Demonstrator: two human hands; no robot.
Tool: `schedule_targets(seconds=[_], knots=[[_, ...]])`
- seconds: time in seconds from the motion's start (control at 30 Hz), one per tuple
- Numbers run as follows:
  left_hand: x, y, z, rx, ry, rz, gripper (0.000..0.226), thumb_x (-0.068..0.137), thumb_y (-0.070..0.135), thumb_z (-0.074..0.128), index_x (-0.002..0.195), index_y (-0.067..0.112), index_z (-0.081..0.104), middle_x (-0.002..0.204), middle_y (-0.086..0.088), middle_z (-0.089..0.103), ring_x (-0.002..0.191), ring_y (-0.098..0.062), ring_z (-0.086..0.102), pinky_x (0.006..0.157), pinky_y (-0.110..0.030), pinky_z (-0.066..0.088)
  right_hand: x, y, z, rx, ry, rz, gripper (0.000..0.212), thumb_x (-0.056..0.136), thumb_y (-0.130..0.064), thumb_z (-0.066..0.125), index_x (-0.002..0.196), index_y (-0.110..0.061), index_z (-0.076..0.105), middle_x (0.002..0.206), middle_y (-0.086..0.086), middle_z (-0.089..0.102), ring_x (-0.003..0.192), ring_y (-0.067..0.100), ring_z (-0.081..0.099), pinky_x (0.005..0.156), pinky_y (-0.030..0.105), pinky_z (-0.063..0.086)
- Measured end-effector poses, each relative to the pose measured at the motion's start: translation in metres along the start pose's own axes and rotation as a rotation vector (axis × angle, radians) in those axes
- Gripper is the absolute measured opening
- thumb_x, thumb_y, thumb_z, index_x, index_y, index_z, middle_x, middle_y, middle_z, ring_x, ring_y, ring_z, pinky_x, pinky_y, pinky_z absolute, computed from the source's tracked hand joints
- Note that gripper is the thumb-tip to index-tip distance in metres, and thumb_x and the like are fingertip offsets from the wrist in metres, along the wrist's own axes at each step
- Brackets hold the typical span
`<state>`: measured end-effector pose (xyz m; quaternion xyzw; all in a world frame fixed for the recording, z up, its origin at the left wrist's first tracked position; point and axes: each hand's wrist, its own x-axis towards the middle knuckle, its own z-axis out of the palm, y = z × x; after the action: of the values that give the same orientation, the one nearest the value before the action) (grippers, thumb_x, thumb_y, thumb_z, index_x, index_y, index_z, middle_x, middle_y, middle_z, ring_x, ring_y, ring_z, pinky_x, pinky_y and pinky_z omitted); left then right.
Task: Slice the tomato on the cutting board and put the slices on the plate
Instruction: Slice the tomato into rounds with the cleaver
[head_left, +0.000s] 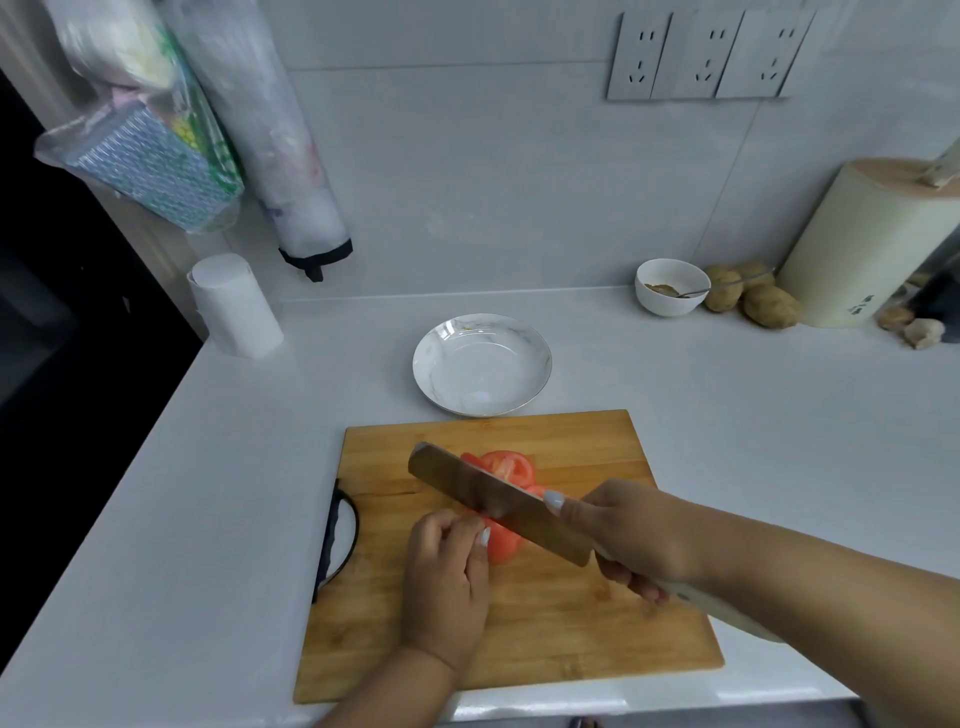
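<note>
1. The tomato (501, 540) lies on the cutting board (545, 623), partly cut. The uncut remainder sits just beside the left hand's fingertips, on their far-right side, and directly under the blade.
2. Beyond the blade, away from both hands, cut slices (511, 466) rest flat on the board, their pale inner flesh showing. How many there are I cannot tell, since the blade covers part of them.
3. The left hand (447, 577) is curled, fingers tucked, pressing on the near-left side of the tomato remainder to steady it; it holds nothing else.
4. The right hand (623, 540) is closed around the pale handle of a broad cleaver (493, 499), forefinger laid along the blade's upper edge. The blade runs diagonally from that hand toward the far left, across the tomato between the remainder and the slices.
5. The plate (441, 364) stands on the counter just past the board's far edge, beyond both hands, and holds no tomato.
6. My reading of progress: slicing is well started but unfinished, with a fair chunk left under the left hand. The second part, moving slices to the plate, has not begun.
7. Farther out, to the right of the right hand against the wall, stand a small white bowl (667, 296) with a spoon and several potatoes (753, 301); none bear on the task.
</note>
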<state>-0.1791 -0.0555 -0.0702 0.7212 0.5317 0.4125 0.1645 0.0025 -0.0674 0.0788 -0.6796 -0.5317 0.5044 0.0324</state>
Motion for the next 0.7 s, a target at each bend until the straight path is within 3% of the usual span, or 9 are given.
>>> schedule_targets(seconds=[0.37,0.57,0.7], knots=[[-0.001,-0.005,0.002,-0.009,-0.011,0.013,0.022,0.091,0.033,0.041,0.096,0.022,0.06,0.093,0.001,0.051,0.083,-0.016,0.053,0.069,-0.025,0.048,-0.003,0.01,0.003,-0.059,-0.031,0.049,0.063,0.092,-0.067,0.03,0.075,-0.01,0.051,0.05,0.003,0.05,0.035,0.013,0.044,0.055,0.026,0.047],[0.0,-0.005,0.002,-0.018,-0.026,0.016,0.017,0.09,0.032,0.042,0.098,0.027,0.055,0.094,0.005,0.047,0.086,-0.014,0.052,0.075,-0.017,0.041,0.009,-0.005,0.011,-0.07,-0.005,0.034,0.065,0.092,-0.068,0.029,0.073,-0.01,0.051,0.054,0.006,0.051,0.036,0.013,0.043,0.046,0.021,0.042],[0.0,-0.005,0.002,-0.009,-0.017,0.027,0.017,0.09,0.031,0.043,0.097,0.024,0.057,0.092,-0.003,0.053,0.084,-0.017,0.053,0.069,-0.031,0.05,0.013,-0.01,0.013,-0.04,0.001,0.007,0.062,0.094,-0.063,0.031,0.067,-0.011,0.047,0.049,0.002,0.048,0.034,0.012,0.042,0.041,0.019,0.041]])
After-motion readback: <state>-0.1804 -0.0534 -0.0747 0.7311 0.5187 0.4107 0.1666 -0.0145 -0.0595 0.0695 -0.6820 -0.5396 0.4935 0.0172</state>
